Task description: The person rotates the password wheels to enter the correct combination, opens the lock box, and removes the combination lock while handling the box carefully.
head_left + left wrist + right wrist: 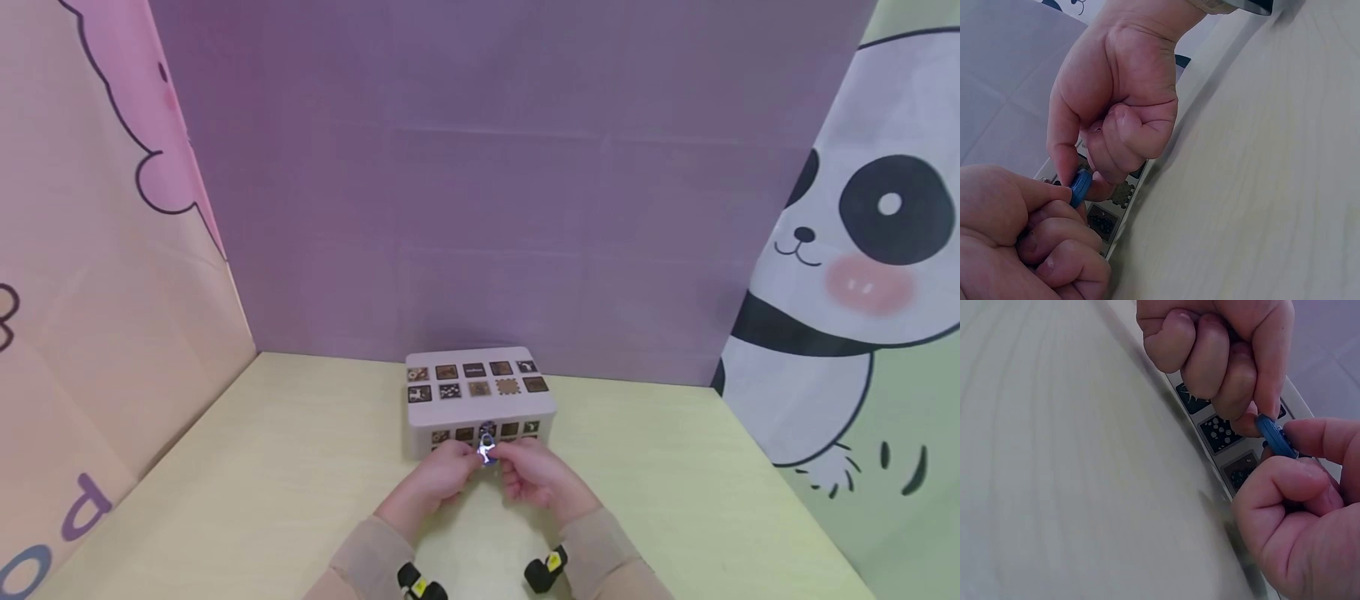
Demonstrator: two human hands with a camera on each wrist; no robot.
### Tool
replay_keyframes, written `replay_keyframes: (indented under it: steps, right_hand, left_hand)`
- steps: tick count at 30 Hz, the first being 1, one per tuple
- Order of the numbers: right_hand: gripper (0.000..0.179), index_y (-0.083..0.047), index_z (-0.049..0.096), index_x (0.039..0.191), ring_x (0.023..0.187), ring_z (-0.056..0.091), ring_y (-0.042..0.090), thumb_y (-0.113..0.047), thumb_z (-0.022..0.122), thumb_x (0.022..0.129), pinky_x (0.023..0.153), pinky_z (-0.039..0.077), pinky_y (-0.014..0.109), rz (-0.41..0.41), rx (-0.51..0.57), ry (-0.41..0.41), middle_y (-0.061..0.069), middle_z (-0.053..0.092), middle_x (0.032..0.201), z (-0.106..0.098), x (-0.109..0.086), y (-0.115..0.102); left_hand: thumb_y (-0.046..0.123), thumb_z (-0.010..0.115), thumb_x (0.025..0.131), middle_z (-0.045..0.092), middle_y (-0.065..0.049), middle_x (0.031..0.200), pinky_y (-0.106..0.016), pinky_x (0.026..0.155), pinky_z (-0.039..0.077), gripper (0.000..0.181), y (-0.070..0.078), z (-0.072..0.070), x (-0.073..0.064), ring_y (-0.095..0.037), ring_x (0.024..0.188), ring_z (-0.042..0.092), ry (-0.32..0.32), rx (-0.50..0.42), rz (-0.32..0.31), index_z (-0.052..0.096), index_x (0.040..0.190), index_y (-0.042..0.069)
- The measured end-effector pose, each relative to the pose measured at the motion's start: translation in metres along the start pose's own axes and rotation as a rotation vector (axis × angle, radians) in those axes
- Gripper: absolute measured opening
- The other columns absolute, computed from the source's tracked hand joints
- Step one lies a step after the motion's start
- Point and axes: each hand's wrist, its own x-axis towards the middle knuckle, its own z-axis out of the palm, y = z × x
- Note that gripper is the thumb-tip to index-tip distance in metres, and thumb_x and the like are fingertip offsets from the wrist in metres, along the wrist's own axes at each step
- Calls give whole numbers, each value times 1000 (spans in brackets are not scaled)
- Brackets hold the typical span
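A small blue padlock (487,448) hangs at the front latch (487,429) of a white lidded box (480,406). Its lid is down and patterned with small square pictures. My left hand (448,469) pinches the padlock from the left with thumb and forefinger; the other fingers are curled in. From the right, my right hand (540,475) pinches it the same way. In the left wrist view the blue padlock (1080,186) shows between the two hands' fingertips. Its blue edge (1275,436) also shows in the right wrist view, with fingers covering the rest.
The box stands on a pale wooden tabletop (315,442), toward its back edge. A purple cloth wall (480,183) rises behind it. Printed panels flank the table, with a panda picture (862,250) on the right. Each wrist wears a band with a small black camera (546,570).
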Motion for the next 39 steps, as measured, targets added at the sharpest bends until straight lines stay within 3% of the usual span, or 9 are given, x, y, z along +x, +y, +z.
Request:
replay_keyframes:
  steps: [7, 16, 22, 29, 39]
  right_hand:
    - [18, -2, 63, 91, 52, 38, 7, -19, 65, 96, 50, 36, 20, -2, -21, -3, -6, 43, 61, 1, -2, 0]
    - [24, 2, 64, 103, 52, 39, 7, -21, 62, 100, 50, 38, 19, -4, -45, 10, -6, 45, 63, 0, -4, 4]
    - [31, 0, 64, 105, 54, 37, 6, -31, 60, 102, 51, 35, 19, -15, -19, 42, -7, 43, 66, -3, -7, 1]
    - [49, 8, 61, 124, 55, 33, 6, -36, 59, 102, 52, 32, 19, -22, 8, 130, -10, 39, 63, -13, -13, -12]
    - [52, 8, 59, 123, 55, 33, 6, -38, 61, 101, 51, 33, 19, -26, 7, 168, -9, 39, 64, -20, -15, -21]
  left_hand:
    - [12, 53, 102, 38, 8, 57, -20, 40, 26, 24, -1, 0, 0, -5, 44, 30, -3, -4, -8, 67, 95, -6]
    - [12, 54, 102, 39, 7, 57, -20, 40, 26, 23, -1, 1, -2, -6, 44, 30, -8, -7, -20, 67, 95, -5]
    - [12, 54, 102, 39, 8, 58, -20, 41, 28, 22, 0, 0, -4, -6, 45, 30, -3, 4, -26, 68, 98, -5]
    - [15, 54, 103, 39, 7, 58, -21, 41, 28, 24, 2, -1, -3, -6, 45, 30, -2, 3, -41, 69, 100, -4]
    - [16, 55, 103, 40, 7, 58, -22, 42, 28, 23, 2, 0, -3, -7, 46, 31, 13, -6, -43, 68, 97, -3]
